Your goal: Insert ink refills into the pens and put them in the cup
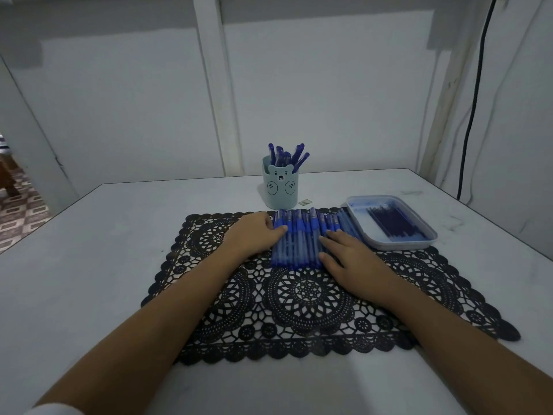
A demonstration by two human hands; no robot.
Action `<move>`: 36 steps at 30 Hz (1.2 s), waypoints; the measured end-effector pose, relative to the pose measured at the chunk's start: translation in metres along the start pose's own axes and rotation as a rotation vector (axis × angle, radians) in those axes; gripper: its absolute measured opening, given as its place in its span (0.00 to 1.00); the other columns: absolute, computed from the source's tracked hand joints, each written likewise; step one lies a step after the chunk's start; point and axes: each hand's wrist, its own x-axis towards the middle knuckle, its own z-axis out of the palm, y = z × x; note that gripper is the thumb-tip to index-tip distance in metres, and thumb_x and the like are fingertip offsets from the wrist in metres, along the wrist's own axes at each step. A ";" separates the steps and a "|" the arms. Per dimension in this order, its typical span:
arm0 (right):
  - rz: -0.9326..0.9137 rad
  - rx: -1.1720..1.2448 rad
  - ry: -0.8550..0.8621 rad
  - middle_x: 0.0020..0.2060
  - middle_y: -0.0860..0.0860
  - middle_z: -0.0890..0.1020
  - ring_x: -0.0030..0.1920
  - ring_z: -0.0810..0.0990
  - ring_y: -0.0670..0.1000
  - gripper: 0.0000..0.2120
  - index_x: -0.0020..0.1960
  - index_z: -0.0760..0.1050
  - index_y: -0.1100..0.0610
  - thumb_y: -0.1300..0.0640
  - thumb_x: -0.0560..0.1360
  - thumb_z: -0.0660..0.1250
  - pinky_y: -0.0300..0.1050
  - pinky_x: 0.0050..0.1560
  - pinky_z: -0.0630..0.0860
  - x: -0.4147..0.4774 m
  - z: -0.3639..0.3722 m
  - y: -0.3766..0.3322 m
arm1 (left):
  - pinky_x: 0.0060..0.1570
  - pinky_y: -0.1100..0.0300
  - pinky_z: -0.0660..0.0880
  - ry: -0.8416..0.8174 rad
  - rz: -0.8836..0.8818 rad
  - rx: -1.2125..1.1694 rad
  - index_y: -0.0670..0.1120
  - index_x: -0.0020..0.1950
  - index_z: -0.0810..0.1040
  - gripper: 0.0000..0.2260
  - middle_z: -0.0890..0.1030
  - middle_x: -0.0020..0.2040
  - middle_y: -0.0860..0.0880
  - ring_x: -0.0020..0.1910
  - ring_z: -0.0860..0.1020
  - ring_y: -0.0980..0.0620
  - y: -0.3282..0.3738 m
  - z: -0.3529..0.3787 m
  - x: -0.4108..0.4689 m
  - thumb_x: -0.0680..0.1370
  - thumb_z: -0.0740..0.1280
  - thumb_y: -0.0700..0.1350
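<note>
The right end of the row of pens (299, 238) is partly covered by the right hand (353, 256), and its last barrels meet the tray (419, 239), so where the row ends cannot be made out. The refills (389, 221) in the tray blur into one dark bundle that cannot be counted. The cup's wall hides all but the upper ends of the pens in the cup (287, 155). A small flat scrap (305, 202) just right of the cup is too small to identify. Both forearms are cut off by the near edge of the view.

The cup (279, 187) is pale blue and rounded, with a bear face and ears on its front. The tray is a shallow, rounded rectangle of pale plastic, stained blue inside. The pens have translucent blue barrels with darker blue grips and lie side by side on a black lace-pattern mat (299, 298) with scalloped edges, spread on a smooth pale desk (89, 265). A black cable (475, 100) hangs down the far right wall.

The row lies between the hands, on the far middle of the mat, just near of the cup. The left hand (254, 232) rests against the row's left side, thumb touching the barrels. The right hand lies on the right part, fingers straight across the pens. Neither hand grasps anything.
</note>
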 end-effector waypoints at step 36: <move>-0.438 -0.184 0.140 0.35 0.49 0.76 0.31 0.74 0.49 0.12 0.47 0.73 0.56 0.53 0.75 0.52 0.43 0.27 0.73 -0.009 0.002 -0.026 | 0.41 0.57 0.75 0.236 0.675 0.056 0.41 0.54 0.78 0.15 0.78 0.45 0.48 0.41 0.77 0.51 -0.007 0.009 -0.100 0.79 0.55 0.47</move>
